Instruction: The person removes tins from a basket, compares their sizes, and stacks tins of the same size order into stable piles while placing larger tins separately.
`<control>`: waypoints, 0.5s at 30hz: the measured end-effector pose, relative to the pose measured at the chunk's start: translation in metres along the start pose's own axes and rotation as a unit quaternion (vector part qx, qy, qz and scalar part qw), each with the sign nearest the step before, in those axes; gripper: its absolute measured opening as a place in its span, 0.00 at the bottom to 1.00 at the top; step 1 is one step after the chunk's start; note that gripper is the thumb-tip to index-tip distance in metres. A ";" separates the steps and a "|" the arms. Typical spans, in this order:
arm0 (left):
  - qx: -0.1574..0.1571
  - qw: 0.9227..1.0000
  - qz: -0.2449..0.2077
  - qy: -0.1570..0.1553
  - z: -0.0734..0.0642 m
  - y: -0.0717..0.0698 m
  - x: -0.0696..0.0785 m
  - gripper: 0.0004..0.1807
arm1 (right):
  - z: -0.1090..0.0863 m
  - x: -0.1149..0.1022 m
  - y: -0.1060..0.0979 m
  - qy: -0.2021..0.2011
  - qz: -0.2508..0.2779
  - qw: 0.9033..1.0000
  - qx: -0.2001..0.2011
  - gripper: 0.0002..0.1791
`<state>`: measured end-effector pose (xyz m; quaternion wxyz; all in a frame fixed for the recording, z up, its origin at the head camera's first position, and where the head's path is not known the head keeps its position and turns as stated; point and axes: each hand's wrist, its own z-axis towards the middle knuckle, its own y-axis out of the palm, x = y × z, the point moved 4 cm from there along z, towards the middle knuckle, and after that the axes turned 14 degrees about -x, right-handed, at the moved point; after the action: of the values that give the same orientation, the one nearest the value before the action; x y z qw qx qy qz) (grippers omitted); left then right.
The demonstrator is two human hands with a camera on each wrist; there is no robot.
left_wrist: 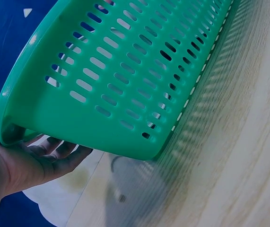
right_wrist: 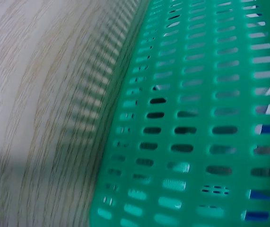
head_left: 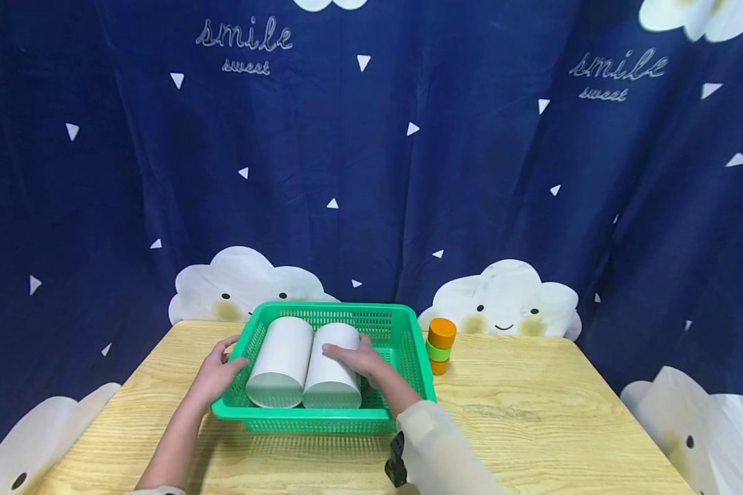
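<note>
Two white cylinders lie side by side in a green plastic basket (head_left: pixel 322 414), the left cylinder (head_left: pixel 281 357) and the right cylinder (head_left: pixel 333 368). My right hand (head_left: pixel 367 357) grips the right cylinder inside the basket, thumb over its top and fingers down its right side. At the basket's left side, my left hand (head_left: pixel 219 371) holds the rim. The left wrist view shows the left hand (left_wrist: pixel 35 163) with its fingers curled under the rim of the basket (left_wrist: pixel 120 80). In the right wrist view the slotted wall of the basket (right_wrist: pixel 201 113) hides the right hand.
Just outside the basket's right wall stands a stack of orange and green round pieces (head_left: pixel 439 347). All of this sits on a wood-grain table (head_left: pixel 532 412). A dark blue curtain (head_left: pixel 371 158) with clouds and triangles hangs behind it.
</note>
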<state>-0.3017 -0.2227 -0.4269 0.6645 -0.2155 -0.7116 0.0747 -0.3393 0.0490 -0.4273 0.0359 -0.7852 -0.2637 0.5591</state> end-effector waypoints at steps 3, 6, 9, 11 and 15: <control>0.000 1.000 0.002 -0.001 0.000 0.000 0.000 0.34 | 0.001 0.000 0.002 0.014 0.013 1.000 -0.006 0.61; 0.000 1.000 0.001 0.000 0.001 0.000 0.000 0.34 | 0.003 -0.001 0.004 0.021 0.019 1.000 -0.006 0.63; -0.001 1.000 0.000 0.000 0.001 -0.001 0.000 0.34 | 0.004 -0.001 0.006 0.025 0.019 1.000 -0.002 0.63; -0.002 1.000 -0.001 -0.001 0.001 -0.001 0.000 0.34 | 0.004 -0.001 0.006 0.028 0.021 0.999 0.000 0.62; -0.002 1.000 0.000 -0.003 0.001 -0.001 -0.001 0.34 | 0.003 -0.002 0.007 0.031 0.020 0.999 0.002 0.62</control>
<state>-0.3026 -0.2235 -0.4274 0.6623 -0.2165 -0.7135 0.0740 -0.3398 0.0412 -0.4294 0.0346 -0.8071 -0.2455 0.5359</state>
